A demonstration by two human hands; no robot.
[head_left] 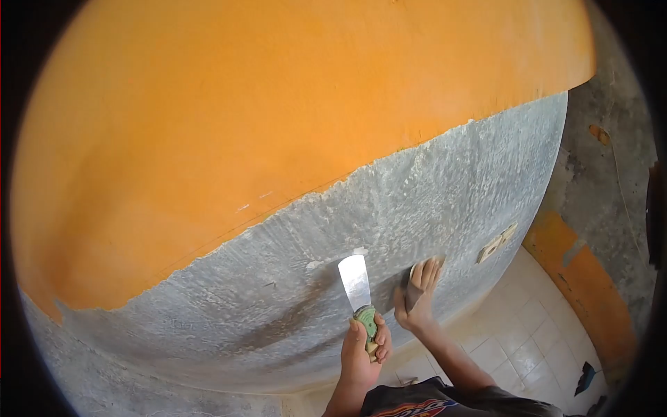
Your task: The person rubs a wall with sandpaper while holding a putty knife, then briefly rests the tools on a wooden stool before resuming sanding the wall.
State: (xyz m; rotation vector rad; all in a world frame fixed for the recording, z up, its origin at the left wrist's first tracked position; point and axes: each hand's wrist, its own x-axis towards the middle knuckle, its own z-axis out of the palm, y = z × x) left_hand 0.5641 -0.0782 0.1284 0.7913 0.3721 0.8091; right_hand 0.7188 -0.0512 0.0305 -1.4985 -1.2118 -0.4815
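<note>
My left hand [364, 347] is wrapped round the green handle of a putty knife [356, 281]. The knife's broad metal blade points up at the grey, stripped part of the wall [417, 201], its tip beside a small pale smear. To the right, my right hand [420, 295] is at the same grey surface, its fingers close together. A thin dark piece shows at that palm and along the edge of the fingers; what it is I cannot make out.
Orange paint [278, 104] covers the upper wall down to a ragged edge. A socket plate [497, 243] sits low on the right. Pale floor tiles [514, 333] lie below, with a dark scrap [586, 379] on them. An orange-painted strip [577, 264] runs along the far right wall.
</note>
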